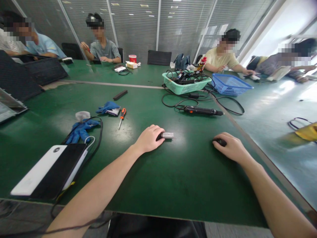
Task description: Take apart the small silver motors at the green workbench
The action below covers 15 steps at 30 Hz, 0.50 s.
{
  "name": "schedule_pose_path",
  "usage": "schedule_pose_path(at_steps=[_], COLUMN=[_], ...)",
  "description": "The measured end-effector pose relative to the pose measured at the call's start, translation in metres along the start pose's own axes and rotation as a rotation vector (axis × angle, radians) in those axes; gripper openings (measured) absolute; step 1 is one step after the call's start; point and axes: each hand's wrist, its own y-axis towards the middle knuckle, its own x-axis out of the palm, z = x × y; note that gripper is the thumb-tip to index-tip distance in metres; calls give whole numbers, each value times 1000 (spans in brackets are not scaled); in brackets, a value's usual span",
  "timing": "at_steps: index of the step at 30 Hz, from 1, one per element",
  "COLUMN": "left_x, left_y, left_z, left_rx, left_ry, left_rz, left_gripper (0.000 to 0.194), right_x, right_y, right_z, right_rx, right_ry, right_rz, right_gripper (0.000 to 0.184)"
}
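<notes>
The left hand [148,138] and right hand [230,147] rest well apart on the smooth green table [158,188]. Near the frame's centre, the left hand grips a short silver cylinder [168,135] with a black end. The right hand cups a small dark rounded piece [219,142]. Left of them lie an orange-handled screwdriver [122,117] and crumpled blue gloves [81,130].

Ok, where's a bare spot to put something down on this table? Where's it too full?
Bare tabletop lies below your left hand and right hand, by the near edge. Another patch sits between the dark bar and the mint-green basket. Crowded: that basket, its black cables and the blue basket.
</notes>
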Motion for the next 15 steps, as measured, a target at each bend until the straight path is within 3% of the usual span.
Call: schedule_pose_path(at_steps=[6, 11, 15], left_x=[-2, -3, -5], left_y=[0, 0, -5], left_z=[2, 5, 9], left_rx=[0, 9, 11], left_ry=[4, 4, -13], left_rz=[-10, -8, 20], left_gripper=[25, 26, 30], right_x=[12, 35, 53], right_y=[9, 22, 30], right_z=[-88, -166, -208], right_rx=[-207, -336, -416], right_ry=[162, 248, 344], right_rz=[-69, -86, -55], right_gripper=[20, 20, 23])
